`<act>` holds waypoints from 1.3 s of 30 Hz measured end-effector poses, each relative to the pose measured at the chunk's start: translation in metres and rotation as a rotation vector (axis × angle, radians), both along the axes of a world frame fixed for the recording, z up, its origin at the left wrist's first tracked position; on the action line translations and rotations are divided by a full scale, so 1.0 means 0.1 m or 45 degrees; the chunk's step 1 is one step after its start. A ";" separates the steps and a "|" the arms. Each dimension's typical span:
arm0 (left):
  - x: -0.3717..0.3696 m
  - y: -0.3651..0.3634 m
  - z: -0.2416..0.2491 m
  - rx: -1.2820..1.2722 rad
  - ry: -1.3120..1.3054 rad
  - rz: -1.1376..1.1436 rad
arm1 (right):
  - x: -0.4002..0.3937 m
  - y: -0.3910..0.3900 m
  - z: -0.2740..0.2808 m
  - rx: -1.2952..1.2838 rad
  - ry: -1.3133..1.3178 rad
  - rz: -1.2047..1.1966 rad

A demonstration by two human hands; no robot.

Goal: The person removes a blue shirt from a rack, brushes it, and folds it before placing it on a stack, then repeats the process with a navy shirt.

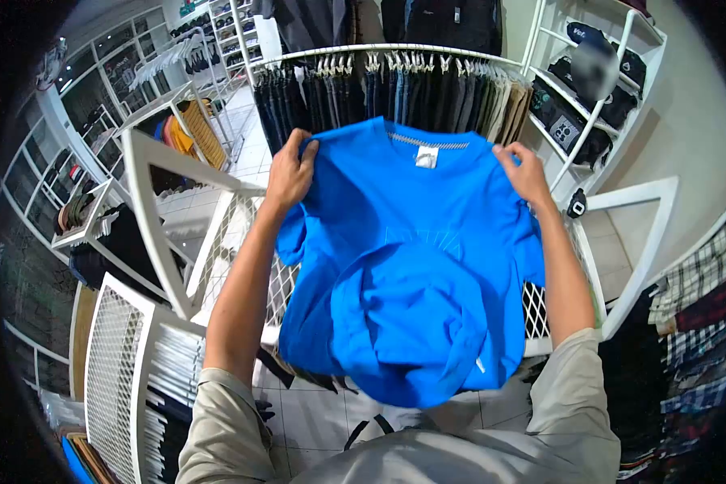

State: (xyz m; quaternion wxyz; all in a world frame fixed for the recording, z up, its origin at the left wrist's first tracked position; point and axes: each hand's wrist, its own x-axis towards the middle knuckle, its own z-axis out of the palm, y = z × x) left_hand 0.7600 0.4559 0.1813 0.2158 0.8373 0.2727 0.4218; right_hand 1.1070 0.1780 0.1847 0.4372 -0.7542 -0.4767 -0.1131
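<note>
Head view: We look forward and down between two outstretched forearms.
Left hand [292, 171]: Fingers and thumb closed on fabric; we see it gripping one shoulder of the shirt.
Right hand [525, 172]: Fingers and thumb pinched together on the opposite shoulder.
Blue shirt [411, 282]: Spread between the hands and hanging below them, collar uppermost; its lower part is bunched in loose folds nearer the body.
Collar label [427, 156]: White, inside the neckline, between the hands.
White mesh table [539, 347]: Below the hands, partly covered by the shirt; we cannot tell whether they touch.
Hanging trousers [339, 101]: In a row beyond both hands.
Shelf unit [573, 90]: Beyond the right hand and to its right, carrying caps.
Plaid garments [706, 327]: Well to the right of the right hand, nearer the body.
</note>
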 end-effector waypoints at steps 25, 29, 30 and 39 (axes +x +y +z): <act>-4.08 -2.88 0.56 0.246 0.008 0.332 | -3.25 -2.30 0.70 0.130 -0.400 0.281; -4.33 -2.80 0.84 0.087 -0.089 0.131 | -3.45 -2.36 0.91 0.239 -0.434 0.344; -4.40 -2.82 0.91 0.021 -0.040 0.062 | -3.43 -2.37 0.96 0.183 -0.405 0.327; -4.45 -2.42 0.84 -0.112 0.941 0.056 | -3.62 -2.68 0.91 0.145 -0.342 0.269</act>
